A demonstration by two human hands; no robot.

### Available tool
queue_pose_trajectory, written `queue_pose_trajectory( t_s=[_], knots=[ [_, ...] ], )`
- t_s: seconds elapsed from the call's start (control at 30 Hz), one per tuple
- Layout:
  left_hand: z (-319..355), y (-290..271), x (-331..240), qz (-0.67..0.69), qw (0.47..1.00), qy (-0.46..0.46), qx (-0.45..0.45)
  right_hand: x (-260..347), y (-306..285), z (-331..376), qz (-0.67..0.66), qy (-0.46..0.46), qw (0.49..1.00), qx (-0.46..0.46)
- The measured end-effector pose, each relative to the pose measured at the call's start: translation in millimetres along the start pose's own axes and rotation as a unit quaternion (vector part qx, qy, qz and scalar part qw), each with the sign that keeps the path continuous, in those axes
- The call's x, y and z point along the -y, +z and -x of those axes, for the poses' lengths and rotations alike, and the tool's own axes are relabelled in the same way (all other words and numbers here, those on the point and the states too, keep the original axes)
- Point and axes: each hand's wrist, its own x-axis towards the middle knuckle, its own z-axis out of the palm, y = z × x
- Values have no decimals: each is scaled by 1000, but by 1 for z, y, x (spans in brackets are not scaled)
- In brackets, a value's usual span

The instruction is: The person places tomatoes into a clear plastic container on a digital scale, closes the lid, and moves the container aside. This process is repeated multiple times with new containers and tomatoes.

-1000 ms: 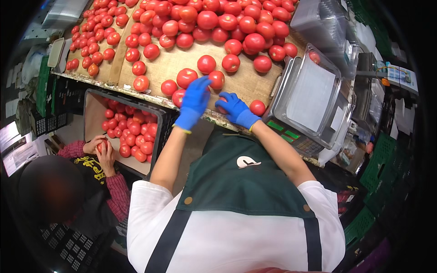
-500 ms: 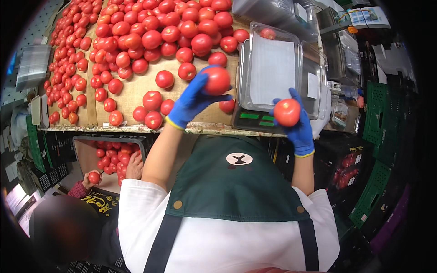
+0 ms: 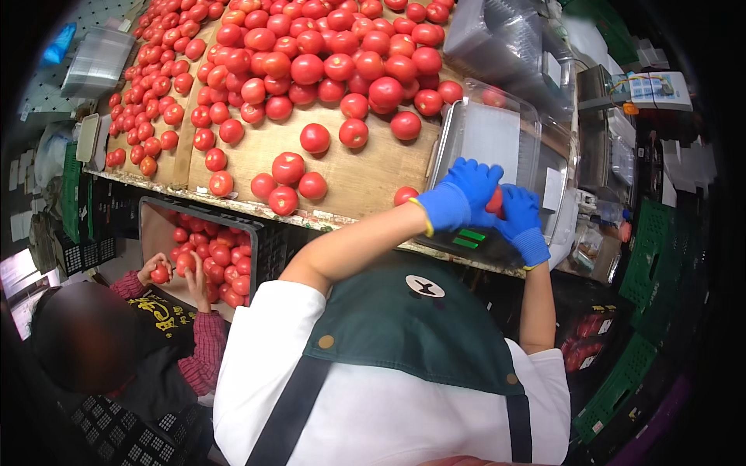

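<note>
My left hand (image 3: pixel 466 196), in a blue glove, reaches over the near end of the scale (image 3: pixel 432 172), its fingers closed. My right hand (image 3: pixel 522 224), gloved alike, meets it from the right, fingers curled. Between them part of a red tomato (image 3: pixel 495 202) shows, with both hands against it; whether a second tomato is hidden there I cannot see. Just beyond, a clear plastic tray (image 3: pixel 536 116) with a white sheet (image 3: pixel 491 133) in it rests on the scale. One loose tomato (image 3: pixel 405 195) lies left of my left hand.
Many tomatoes (image 3: pixel 338 66) cover the far and left parts of the cardboard-covered table (image 3: pixel 365 175). Stacked clear containers (image 3: pixel 497 35) stand at the back right. At lower left, a co-worker's hands (image 3: pixel 198 281) hold tomatoes over a crate (image 3: pixel 256 221). Green crates (image 3: pixel 653 256) stand at right.
My left hand has swung right with its tomato, from over the table to the scale, and my two hands have come together. The co-worker now has a tomato in each hand.
</note>
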Motion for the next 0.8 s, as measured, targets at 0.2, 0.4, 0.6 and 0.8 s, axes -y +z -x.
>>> queue_pose_trajectory(
  t_s=[0.2, 0.4, 0.6, 0.8],
  knots=[
    [86, -55, 78, 19, 968, -245, 51, 36, -58, -37, -35, -76, 986, -143],
    [134, 2, 178, -161, 898, -353, 205, 54, -45, -234, -186, -118, 968, -121],
    [65, -23, 248, -38, 901, -315, -297, 88, 22, -349, -148, 142, 978, -33],
    [35, -24, 275, 88, 903, -368, -202, 48, -17, -317, -311, -30, 947, -71]
  ],
)
